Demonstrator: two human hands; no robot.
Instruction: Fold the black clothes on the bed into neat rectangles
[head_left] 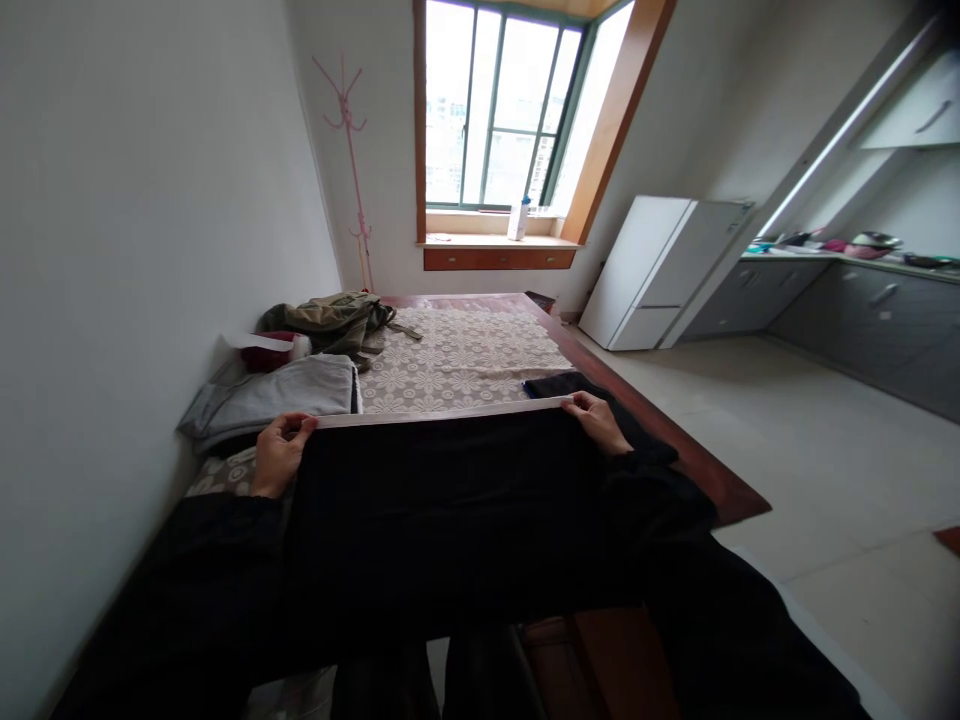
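As both hands pinch its white-trimmed edge, the black garment (450,500) stretches crosswise over the lace-covered table (465,360), left hand (277,455) and right hand (596,420) at opposite corners.

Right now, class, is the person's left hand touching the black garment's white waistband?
Touching. The head view shows the left hand pinching one end of the white waistband of the black garment; the right hand pinches the other end.

One head-worn camera looks forward and down from close above the worktop (465,360); it faces the window (499,105) at the far wall; no second view overlaps it.
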